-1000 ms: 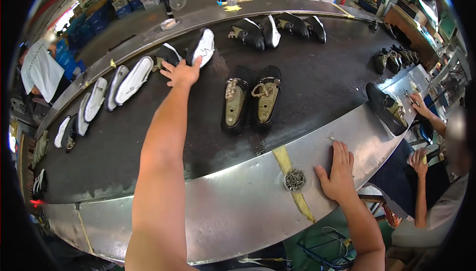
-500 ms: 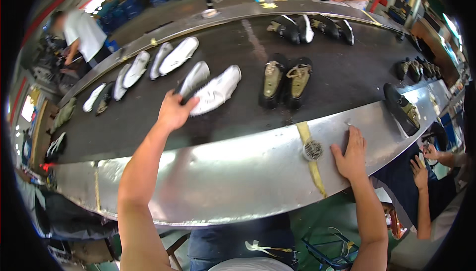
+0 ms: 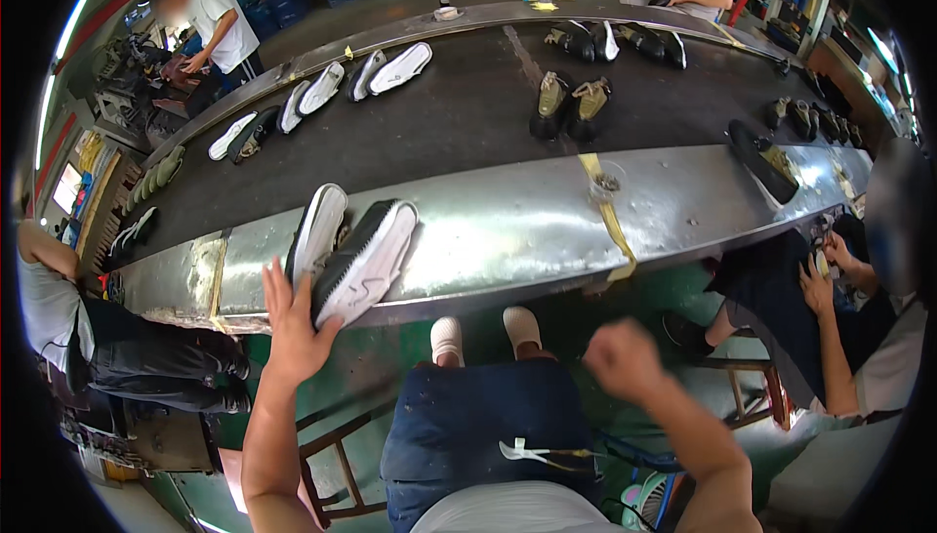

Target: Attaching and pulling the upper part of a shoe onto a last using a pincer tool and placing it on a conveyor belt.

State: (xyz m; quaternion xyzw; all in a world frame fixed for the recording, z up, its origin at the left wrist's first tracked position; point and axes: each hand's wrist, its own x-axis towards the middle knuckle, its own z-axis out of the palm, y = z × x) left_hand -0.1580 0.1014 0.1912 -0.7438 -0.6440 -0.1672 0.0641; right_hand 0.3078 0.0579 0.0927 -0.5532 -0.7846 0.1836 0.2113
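Squiggle (image 3: 359,288): a thin, dark, curly line on the bottom of the right shoe (image 3: 371,258); you cannot tell if it is writing.
Two shoes: the left shoe (image 3: 320,228) and the right shoe lie side by side, with their white bottoms showing. The right one has a black side and a bumpy white edge, like little teeth.
Shoe spot: on the shiny metal front part of the surface (image 3: 488,221), near the edge.
Left hand (image 3: 298,340): fingers spread wide, right by the shoes; you cannot tell if your thumb touches one.
Right hand (image 3: 625,359): blurry and curled up, well apart from your left; you cannot tell if it holds anything.
Clear cup (image 3: 606,183): full of tiny metal bits, by a yellow strip (image 3: 614,232).
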